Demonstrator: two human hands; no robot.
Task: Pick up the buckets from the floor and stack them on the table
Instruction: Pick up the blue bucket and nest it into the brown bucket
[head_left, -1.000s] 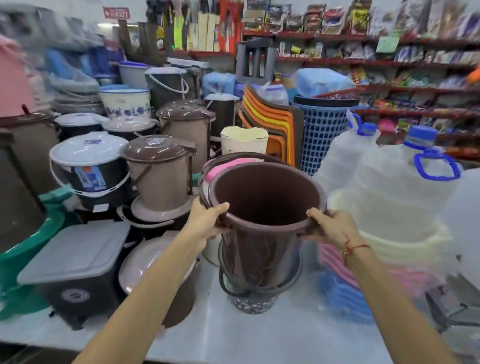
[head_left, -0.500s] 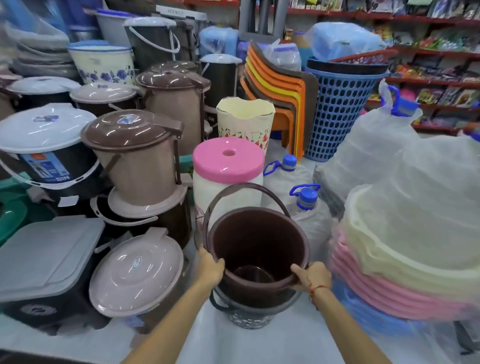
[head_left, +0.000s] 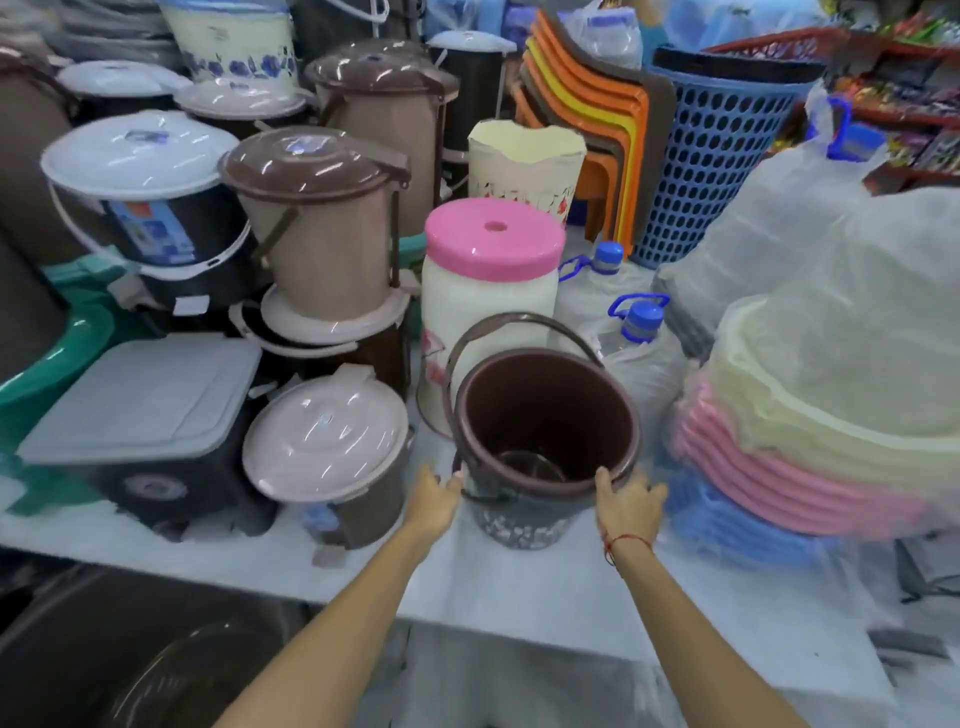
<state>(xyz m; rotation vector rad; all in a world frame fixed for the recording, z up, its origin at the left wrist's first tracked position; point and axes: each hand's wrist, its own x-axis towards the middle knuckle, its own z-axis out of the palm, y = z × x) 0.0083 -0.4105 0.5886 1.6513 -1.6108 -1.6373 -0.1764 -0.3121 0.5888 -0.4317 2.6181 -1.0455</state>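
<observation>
A dark brown bucket (head_left: 545, 410) sits nested inside a grey patterned bucket (head_left: 519, 525) on the white table (head_left: 519, 587), its handle raised behind the rim. My left hand (head_left: 434, 493) grips the rim on the left side, at the handle hinge. My right hand (head_left: 628, 496) holds the rim on the right, thumb over the edge. Below the table edge at the lower left, more dark brown buckets (head_left: 156, 670) rest on the floor, blurred.
Lidded bins crowd the left: a pale-lidded brown one (head_left: 324, 447) and a grey-lidded box (head_left: 145, 400). A pink-lidded white jar (head_left: 491, 291) stands just behind the bucket. Bagged pink and cream basins (head_left: 810, 447) are stacked at the right.
The brown bucket has come down from chest height into the patterned bucket on the table. Both hands have stayed on its rim, and my view has tilted downward.
</observation>
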